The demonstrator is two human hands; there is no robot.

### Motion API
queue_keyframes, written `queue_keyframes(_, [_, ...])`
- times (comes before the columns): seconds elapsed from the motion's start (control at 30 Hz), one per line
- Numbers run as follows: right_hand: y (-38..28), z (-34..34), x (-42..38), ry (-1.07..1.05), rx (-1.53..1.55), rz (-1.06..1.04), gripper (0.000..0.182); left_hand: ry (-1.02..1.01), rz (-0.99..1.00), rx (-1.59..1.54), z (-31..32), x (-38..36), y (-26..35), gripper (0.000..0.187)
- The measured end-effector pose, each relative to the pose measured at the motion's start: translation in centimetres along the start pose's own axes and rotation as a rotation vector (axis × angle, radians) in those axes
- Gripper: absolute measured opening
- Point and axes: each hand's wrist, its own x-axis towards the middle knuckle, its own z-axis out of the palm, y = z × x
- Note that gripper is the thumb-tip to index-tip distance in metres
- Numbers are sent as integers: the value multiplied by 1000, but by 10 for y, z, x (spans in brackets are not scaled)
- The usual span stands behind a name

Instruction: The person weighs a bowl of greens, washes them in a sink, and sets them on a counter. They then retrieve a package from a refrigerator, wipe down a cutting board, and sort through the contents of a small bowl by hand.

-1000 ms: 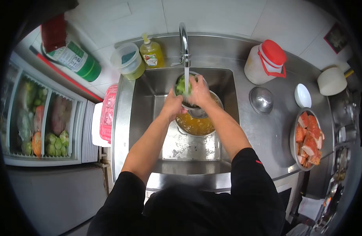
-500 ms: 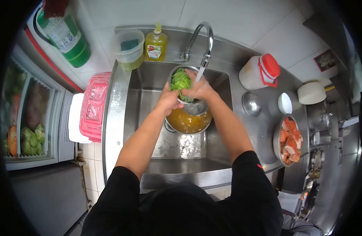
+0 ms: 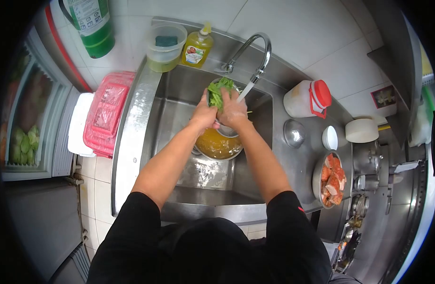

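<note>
In the head view, a metal bowl [image 3: 238, 88] of leafy greens [image 3: 215, 96] is held over the sink, beneath the running faucet [image 3: 261, 66]. My left hand [image 3: 204, 115] is closed around the bowl's left side. Inside it, my right hand [image 3: 232, 110] has its fingers curled into the greens, with water falling on that hand. Parts of the bowl and the fingertips are hidden. Below sits a larger pot [image 3: 196, 151] of yellowish liquid [image 3: 216, 145], on the floor of the sink [image 3: 179, 191].
Dish soap [image 3: 197, 47] and a plastic tub [image 3: 165, 49] stand at the back left. On the right are a red-lidded jar [image 3: 306, 98], an overturned metal bowl [image 3: 294, 133], a white bowl [image 3: 329, 137] and a bowl of orange-red chunks [image 3: 332, 182].
My right hand has moved deeper over the greens and covers more of them. The view has shifted and turned slightly; water keeps running.
</note>
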Motion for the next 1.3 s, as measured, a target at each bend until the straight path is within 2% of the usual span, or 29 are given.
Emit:
queue_keyframes(0.03, [2, 7, 0, -35, 5, -36, 91, 12, 11, -12, -3, 2, -3, 70])
queue_keyframes(0.07, [16, 9, 7, -227, 239, -128, 108, 23, 23, -23, -9, 4, -8, 70])
queue_keyframes(0.17, [7, -29, -7, -96, 306, -131, 108, 45, 15, -136, -11, -4, -4, 65])
queue_keyframes(0.2, [4, -27, -8, 9, 107, -18, 106, 53, 0, -188, -11, -9, -4, 63])
queue_keyframes(0.3, [5, -4, -4, 144, 28, 1, 107, 5, 87, -77, -4, -8, -2, 59])
queue_keyframes(0.43, [5, 9, -8, 153, 293, -234, 86, 0, 82, 138, -9, -11, 5, 58])
queue_keyframes(0.47, [4, 13, -12, 207, 371, -252, 73, 17, 90, 130, -8, -11, 3, 52])
queue_keyframes(0.57, [23, 18, -6, 42, 326, -238, 72, 54, 86, 109, -12, -9, -10, 39])
queue_keyframes(0.6, [29, 13, -1, 108, 245, -282, 69, 47, 65, 96, -12, -7, -12, 37])
queue_keyframes(0.7, [30, 13, -1, 318, 383, -132, 66, 13, 67, 79, -12, -2, -18, 32])
queue_keyframes(0.73, [26, 13, -6, 398, 318, -146, 66, 6, 84, 75, -13, 1, -16, 30])
queue_keyframes(0.83, [19, 5, -13, 449, 277, -150, 69, -70, 77, 146, -17, 0, -5, 67])
queue_keyframes(0.93, [27, 4, -11, 401, 546, -155, 72, -44, 149, 83, -12, -16, 7, 70])
queue_keyframes(1.03, [35, 5, -8, 325, 620, -74, 73, -42, 88, 79, -14, -17, 5, 73])
queue_keyframes(1.13, [28, 16, -7, 331, 370, -285, 79, -34, 32, 99, -5, -18, 8, 73])
queue_keyframes(1.23, [14, -2, -27, 53, 53, -312, 90, -7, 113, 59, -4, -12, -4, 73])
queue_keyframes(1.27, [16, -9, -23, -161, 125, -231, 99, -12, 105, 44, -4, -12, -8, 73])
queue_keyframes(1.3, [19, -4, -18, -75, 284, -202, 100, -18, 100, 31, -6, -14, -10, 73])
